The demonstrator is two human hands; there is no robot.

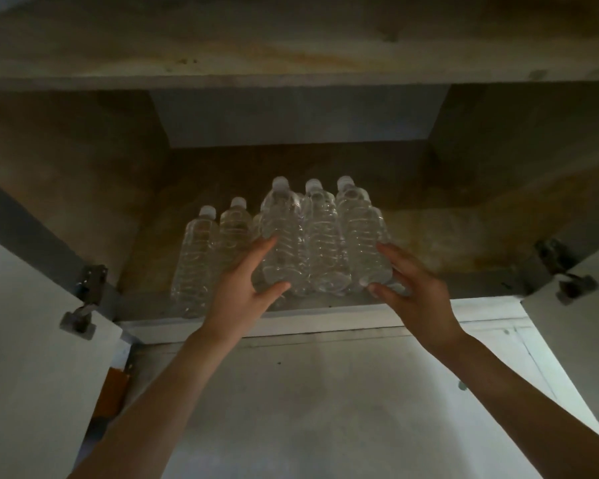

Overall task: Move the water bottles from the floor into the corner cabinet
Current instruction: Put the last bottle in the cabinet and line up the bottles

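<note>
Looking up into: corner cabinet [325,316], both doors swung open, dim inside, filling the upper and middle frame.
Left door [25,340]: pale panel at lower left of the frame, two metal hinges [83,299] at its inner edge.
Orange patch [109,392]: low at left, just under the left door's corner; too dim to identify.
Shelf floor [446,236]: brownish, stained, bare to the right of the bottles.
Single bottles [201,257]: two clear water bottles with white caps, upright, left of centre, touching each other, near the shelf's front edge.
Left hand [246,281]: centre-left, fingers spread open and laid flat against the left flank of the bottle pack, thumb pressed at its lower front; not closed around it.
Bottle pack [320,243]: three clear capped bottles in front, more partly seen behind, bunched tightly at centre frame, standing at the shelf's front part, touching the single bottles on its left; wrapping cannot be told.
Right hand [408,281]: centre-right, fingers open and pressed against the right flank of the pack, thumb low near its base; pack squeezed between both hands.
Forearms: bare, rising from the bottom edge toward the shelf.
Right door [581,340]: pale panel at lower right, dark hinge [564,271] at its upper corner.
Wall below cabinet [325,392]: pale, smudged, lower centre.
Upper shelf underside [291,39]: worn board across the top of the frame.
</note>
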